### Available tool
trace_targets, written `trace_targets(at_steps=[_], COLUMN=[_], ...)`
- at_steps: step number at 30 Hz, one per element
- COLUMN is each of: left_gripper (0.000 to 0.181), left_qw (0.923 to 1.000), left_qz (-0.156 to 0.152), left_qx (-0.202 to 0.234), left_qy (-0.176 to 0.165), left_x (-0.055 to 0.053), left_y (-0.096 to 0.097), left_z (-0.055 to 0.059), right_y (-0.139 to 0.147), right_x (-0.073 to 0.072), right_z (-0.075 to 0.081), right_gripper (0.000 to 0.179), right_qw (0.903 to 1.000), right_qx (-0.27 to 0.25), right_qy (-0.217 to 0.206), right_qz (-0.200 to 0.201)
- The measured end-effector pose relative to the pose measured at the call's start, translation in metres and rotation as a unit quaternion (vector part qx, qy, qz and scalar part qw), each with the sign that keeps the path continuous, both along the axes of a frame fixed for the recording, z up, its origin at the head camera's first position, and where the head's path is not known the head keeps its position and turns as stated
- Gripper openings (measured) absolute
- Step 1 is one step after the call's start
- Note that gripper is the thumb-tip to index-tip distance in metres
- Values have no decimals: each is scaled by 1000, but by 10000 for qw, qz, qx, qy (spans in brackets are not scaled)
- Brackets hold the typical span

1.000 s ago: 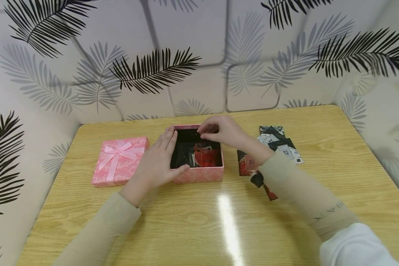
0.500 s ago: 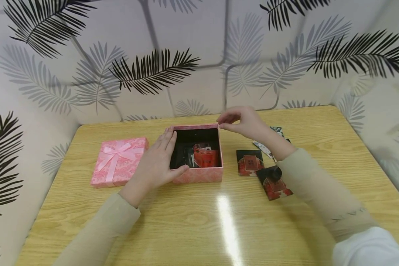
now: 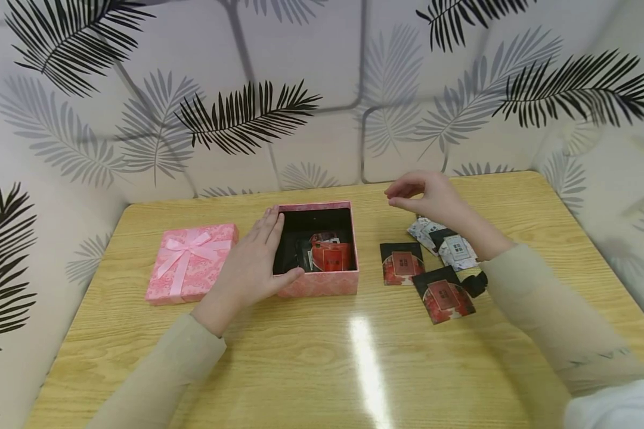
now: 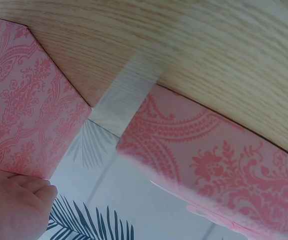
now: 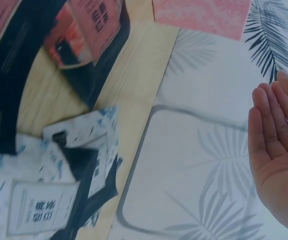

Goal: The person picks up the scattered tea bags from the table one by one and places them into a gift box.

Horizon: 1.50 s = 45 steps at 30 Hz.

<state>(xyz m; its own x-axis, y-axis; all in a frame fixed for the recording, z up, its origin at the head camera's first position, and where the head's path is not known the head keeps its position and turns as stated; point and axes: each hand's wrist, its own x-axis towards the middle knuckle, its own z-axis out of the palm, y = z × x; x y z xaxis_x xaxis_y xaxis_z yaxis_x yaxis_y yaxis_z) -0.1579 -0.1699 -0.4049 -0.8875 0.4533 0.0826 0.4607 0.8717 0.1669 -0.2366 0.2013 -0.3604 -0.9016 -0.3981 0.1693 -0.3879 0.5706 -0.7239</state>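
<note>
My left hand [image 3: 249, 265] rests along the left side of an open pink gift box [image 3: 318, 285], fingers straight over its upper edge and thumb at the front. In the left wrist view, my left fingers [image 4: 31, 184] touch the box's patterned wall [image 4: 33, 95]. Inside the black-lined box lie red packets [image 3: 333, 257] and darker ones. My right hand [image 3: 432, 193] hovers above the flat square packets to the right of the box, fingers loosely bent. The right wrist view shows this hand [image 5: 281, 155] with nothing in it. Beneath it lie blue-and-white packets [image 3: 458, 251].
Two black-and-red packets [image 3: 402, 263] lie nearer the box's right side. The pink lid [image 3: 172, 277] with its ribbon bow [image 3: 195, 245] sits to the left. A leaf-patterned wall covering [image 3: 311, 137] rises behind the wooden table [image 3: 279, 363].
My right hand has moved from over the box's back right corner rightward to above the packets on the table, uncovering the black-and-red ones. My left hand has stayed on the box.
</note>
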Motion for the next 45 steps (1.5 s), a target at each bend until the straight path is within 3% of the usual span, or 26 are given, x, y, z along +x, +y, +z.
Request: trace_targets(at_steps=[12, 18, 33, 45], left_gripper=[107, 107, 108, 107], left_qw=[10000, 10000, 10000, 10000], left_qz=[18, 33, 34, 25], left_qx=[-30, -20, -33, 17], left_qy=[-33, -37, -62, -71], left_x=[0, 0, -1, 0], left_y=[0, 0, 0, -1], left_z=[-1, -1, -1, -1], right_y=[41, 65, 111, 135], right_x=[9, 10, 16, 13], right_z=[-6, -16, -43, -63], right_gripper=[22, 25, 32, 37], right_qw=[9991, 9985, 9906, 9888], right_qx=[103, 250, 457, 579], right_qy=[-150, -99, -529, -679], right_qz=[-378, -480, -1179, -1199])
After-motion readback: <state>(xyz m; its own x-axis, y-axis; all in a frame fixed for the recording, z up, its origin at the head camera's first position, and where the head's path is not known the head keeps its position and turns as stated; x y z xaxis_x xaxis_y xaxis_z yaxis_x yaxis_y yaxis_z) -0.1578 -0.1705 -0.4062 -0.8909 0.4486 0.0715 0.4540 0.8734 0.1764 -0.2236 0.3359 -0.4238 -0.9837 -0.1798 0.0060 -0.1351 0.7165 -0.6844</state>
